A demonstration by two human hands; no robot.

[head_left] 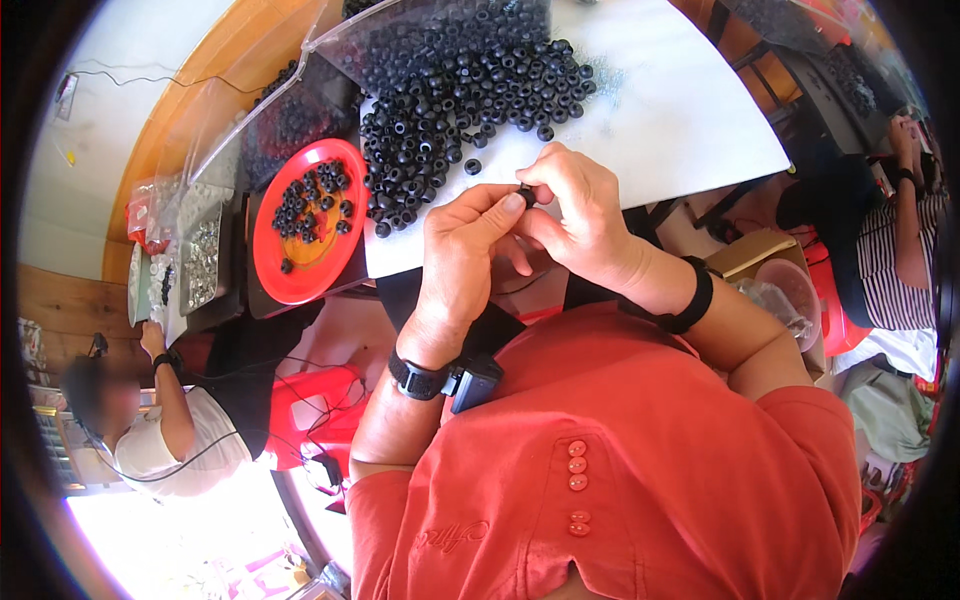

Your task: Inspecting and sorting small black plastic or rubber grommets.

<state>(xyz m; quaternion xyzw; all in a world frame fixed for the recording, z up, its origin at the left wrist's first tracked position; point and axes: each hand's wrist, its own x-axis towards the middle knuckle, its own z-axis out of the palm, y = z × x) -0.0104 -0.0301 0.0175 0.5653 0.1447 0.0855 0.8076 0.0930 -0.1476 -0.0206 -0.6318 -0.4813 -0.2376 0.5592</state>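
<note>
My left hand (462, 240) and my right hand (582, 210) meet at the near edge of the white table. A small black round part (526, 198) sits between their fingertips. The left thumb and index finger pinch it from one side. From the other side the right hand's fingers are closed at the same part; whether they hold a second tiny thing there is hidden. Just beyond my hands spreads a big pile of black round parts (430, 130), several showing a hole. One loose black part (473, 167) lies nearest my fingers.
Left of the pile stands a red plate (270, 255) with several black parts. Beyond it, a metal tray (203, 255) holds small shiny pieces. Clear plastic sheeting (330, 45) lies over part of the pile. Co-workers sit at left (180, 440) and right (900, 250). An open cardboard box (755, 250) stands at right.
</note>
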